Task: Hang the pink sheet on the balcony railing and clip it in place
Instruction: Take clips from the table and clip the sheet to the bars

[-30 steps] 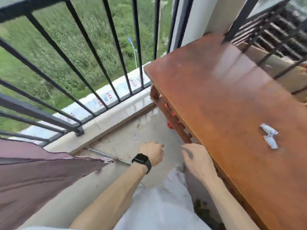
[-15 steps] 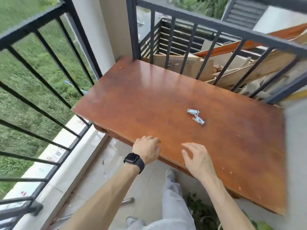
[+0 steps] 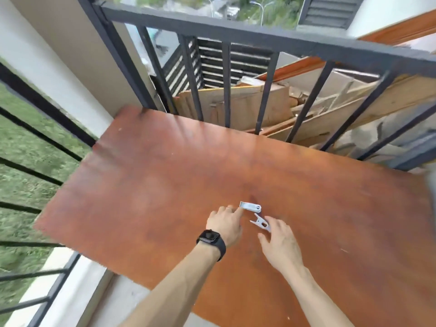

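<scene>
Two white clothes clips lie on the reddish-brown table [image 3: 165, 185]. The far clip [image 3: 250, 206] lies flat; the near clip [image 3: 260, 223] lies just below it. My left hand [image 3: 225, 224], a black watch on its wrist, reaches over the table with a fingertip touching the left end of the far clip. My right hand [image 3: 279, 239] hovers with spread fingers, its fingertips at the near clip's right end. Neither hand holds anything. The pink sheet is out of view. The dark balcony railing [image 3: 236, 34] runs behind and to the left of the table.
Beyond the rear railing lie stacked wooden boards and cardboard [image 3: 271, 107]. A white wall pillar [image 3: 59, 67] stands at the left corner. Grass lies far below past the left railing bars [image 3: 28, 171]. The pale balcony ledge [image 3: 70, 291] runs along the lower left.
The view swung from the sheet and the floor up to the table. Both hands moved from the table's near edge forward to the two clips.
</scene>
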A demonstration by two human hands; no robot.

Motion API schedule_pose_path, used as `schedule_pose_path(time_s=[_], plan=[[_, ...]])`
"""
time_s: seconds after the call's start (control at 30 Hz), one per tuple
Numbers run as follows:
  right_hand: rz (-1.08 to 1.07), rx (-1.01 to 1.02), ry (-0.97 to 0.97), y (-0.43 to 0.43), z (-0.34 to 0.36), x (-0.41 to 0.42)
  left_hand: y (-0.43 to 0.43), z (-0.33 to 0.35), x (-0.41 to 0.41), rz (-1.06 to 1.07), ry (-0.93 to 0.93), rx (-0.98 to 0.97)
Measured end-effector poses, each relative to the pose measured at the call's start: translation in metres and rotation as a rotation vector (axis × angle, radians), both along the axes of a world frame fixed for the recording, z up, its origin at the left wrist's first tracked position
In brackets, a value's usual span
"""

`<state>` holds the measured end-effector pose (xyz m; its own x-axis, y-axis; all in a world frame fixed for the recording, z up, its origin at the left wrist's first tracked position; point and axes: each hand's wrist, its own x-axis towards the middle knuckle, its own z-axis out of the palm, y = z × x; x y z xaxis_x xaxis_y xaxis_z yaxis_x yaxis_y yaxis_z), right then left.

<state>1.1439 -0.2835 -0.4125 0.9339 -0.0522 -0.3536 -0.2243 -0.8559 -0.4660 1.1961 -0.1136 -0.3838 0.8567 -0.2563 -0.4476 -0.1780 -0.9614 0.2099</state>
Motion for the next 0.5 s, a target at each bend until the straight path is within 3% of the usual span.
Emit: schedule_pose_path(time_s=[0.27,0.37,0.5], plan=[[0.044,-0.096,-0.099,-0.016,-0.035,0.015,-0.034,-0.044,0.032,0.035,-0.061,0.046],[0.025,0.029,-0.003,-0.018,-0.022,0.006,-0.016,-0.035,0.018,0.129,0.002,0.005],[-0.046,0.276,0.145,-0.003,0.015,-0.013,0.029,-0.013,-0.033,0.406,0.053,-0.195]])
